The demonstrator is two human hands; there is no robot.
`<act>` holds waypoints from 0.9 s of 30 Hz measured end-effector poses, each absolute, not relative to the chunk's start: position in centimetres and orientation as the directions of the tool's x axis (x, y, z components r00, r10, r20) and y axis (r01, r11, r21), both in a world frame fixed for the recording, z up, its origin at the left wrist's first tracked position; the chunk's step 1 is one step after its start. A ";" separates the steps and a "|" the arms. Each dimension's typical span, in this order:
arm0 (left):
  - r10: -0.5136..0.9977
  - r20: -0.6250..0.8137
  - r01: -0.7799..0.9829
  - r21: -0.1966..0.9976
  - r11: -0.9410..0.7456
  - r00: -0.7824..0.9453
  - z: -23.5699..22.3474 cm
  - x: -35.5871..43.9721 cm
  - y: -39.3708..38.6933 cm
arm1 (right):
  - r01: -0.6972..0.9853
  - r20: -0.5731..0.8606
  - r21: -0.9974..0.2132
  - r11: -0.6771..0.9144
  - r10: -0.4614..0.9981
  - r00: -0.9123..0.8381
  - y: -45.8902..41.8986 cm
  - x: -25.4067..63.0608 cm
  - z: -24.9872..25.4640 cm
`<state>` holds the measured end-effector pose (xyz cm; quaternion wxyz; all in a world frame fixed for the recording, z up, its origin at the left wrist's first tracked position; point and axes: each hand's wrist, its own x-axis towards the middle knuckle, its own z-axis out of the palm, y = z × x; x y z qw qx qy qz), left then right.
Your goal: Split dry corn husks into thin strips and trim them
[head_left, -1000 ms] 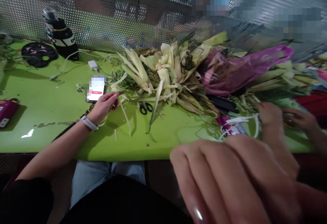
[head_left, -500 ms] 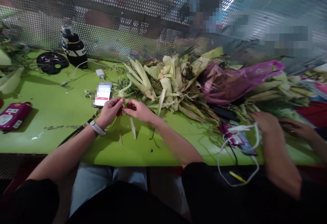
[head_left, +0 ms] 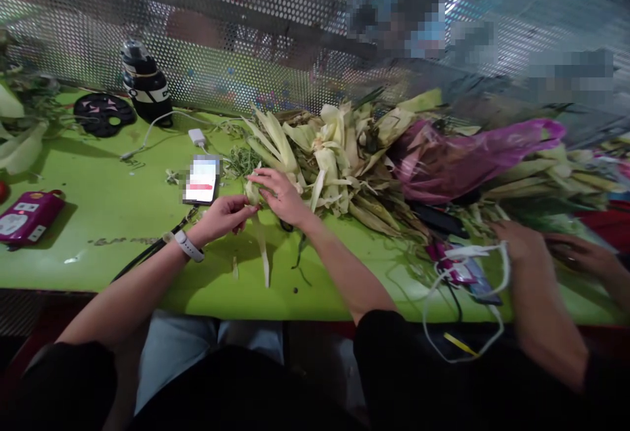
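Observation:
A pale corn husk strip (head_left: 262,252) hangs down onto the green table (head_left: 98,208) from between my hands. My left hand (head_left: 224,214), with a white wristband, pinches its upper end. Just above it, my right hand (head_left: 280,195) is curled around the same husk bundle at the near edge of a big pile of corn husks (head_left: 335,155). A phone (head_left: 201,180) lies just left of my hands. Black scissors are mostly hidden under my right wrist.
A black bottle (head_left: 145,86), a black disc (head_left: 103,113) and a white charger (head_left: 197,136) stand at the back left. A magenta device (head_left: 27,216) lies far left. A purple bag (head_left: 462,155) lies on the pile. Another person's hands (head_left: 522,241) work at the right, near cables (head_left: 462,267).
My right hand came from close to the camera down to the husk and now grips it beside the left hand; both hands shifted slightly right toward the pile.

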<state>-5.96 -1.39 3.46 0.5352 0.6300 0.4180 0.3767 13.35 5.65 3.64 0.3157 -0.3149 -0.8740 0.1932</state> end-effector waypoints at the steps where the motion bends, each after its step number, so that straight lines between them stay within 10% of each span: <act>1: 0.920 0.021 0.133 0.988 -0.079 0.392 3.5 -6.0 -1.4 | 0.431 0.436 -0.515 0.741 0.659 -0.612 5.8 13.3 3.4; 19: 0.961 -0.105 -0.083 0.988 0.130 0.254 2.7 -6.3 -0.4 | 0.537 0.659 -0.425 0.729 0.656 -0.368 5.5 14.3 4.7; 27: 0.996 -0.052 -0.177 0.982 0.064 0.072 2.4 -6.2 0.0 | 0.545 0.477 -0.585 0.601 0.798 -0.367 4.9 13.7 5.0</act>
